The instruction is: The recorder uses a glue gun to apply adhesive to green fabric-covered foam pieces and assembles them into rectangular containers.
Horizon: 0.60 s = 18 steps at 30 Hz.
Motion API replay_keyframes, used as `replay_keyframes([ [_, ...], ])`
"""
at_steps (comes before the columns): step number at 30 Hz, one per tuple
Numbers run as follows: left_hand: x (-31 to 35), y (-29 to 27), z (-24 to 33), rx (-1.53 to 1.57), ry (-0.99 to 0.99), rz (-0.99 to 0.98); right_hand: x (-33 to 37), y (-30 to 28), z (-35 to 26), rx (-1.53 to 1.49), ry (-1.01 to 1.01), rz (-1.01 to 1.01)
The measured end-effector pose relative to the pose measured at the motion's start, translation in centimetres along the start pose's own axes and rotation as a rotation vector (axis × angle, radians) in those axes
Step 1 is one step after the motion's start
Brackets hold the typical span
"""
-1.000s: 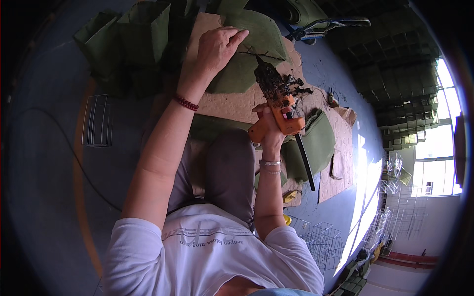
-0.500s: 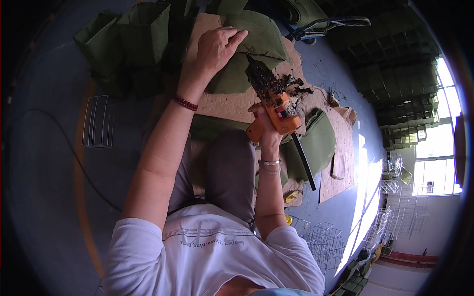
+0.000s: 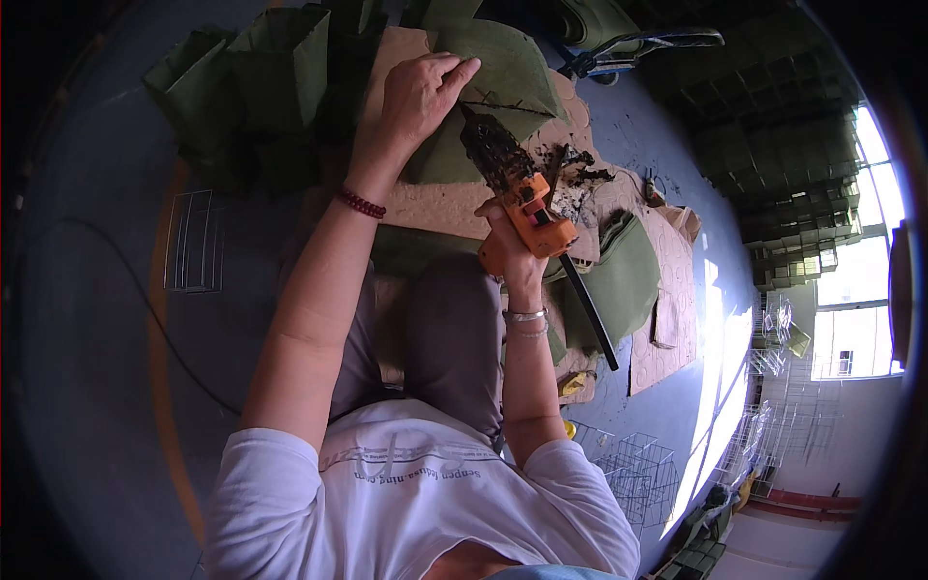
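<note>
My right hand (image 3: 514, 244) is wrapped round the handle of an orange glue gun (image 3: 541, 230), whose front is caked in black residue. A black glue stick (image 3: 590, 314) pokes out of its back end. The nozzle points up and left, at a dark seam on a green fabric piece (image 3: 507, 68); whether it touches cannot be told. At the left side of that fabric is my left hand (image 3: 420, 97), fingers curled in and pinched together at the fabric's edge. Thin wire ends show along the seam.
Cardboard (image 3: 435, 210) lies under the work. Upright green fabric bags (image 3: 280, 63) stand at the far left, near a wire frame (image 3: 198, 242) and a cable (image 3: 145, 300). More green fabric (image 3: 619, 280) lies at right. Wire frames (image 3: 633, 478) sit lower right.
The glue gun in my right hand has shifted a little left, its nozzle moving along the dark seam toward my left hand. My left hand has barely moved.
</note>
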<state>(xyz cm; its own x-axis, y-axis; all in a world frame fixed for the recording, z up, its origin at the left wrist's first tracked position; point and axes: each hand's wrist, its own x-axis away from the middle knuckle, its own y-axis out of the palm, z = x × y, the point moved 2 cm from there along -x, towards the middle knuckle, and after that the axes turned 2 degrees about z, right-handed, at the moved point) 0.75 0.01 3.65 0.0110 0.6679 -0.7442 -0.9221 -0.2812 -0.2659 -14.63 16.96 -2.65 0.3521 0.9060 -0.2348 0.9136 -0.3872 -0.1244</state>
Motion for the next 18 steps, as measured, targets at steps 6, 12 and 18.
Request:
replay_keyframes([
  [6, 0.0, -0.1, -0.8, 0.005, -0.009, -0.004, -0.1, 0.1, 0.0, -0.021, -0.008, -0.003],
  [12, 0.3, 0.1, -0.9, -0.023, -0.029, -0.041, -0.2, -1.0, 1.1, -0.125, -0.026, 0.075],
  [18, 0.3, 0.1, -0.8, -0.007, -0.014, -0.023, -0.4, -1.6, 1.1, -0.217, 0.011, 0.114],
])
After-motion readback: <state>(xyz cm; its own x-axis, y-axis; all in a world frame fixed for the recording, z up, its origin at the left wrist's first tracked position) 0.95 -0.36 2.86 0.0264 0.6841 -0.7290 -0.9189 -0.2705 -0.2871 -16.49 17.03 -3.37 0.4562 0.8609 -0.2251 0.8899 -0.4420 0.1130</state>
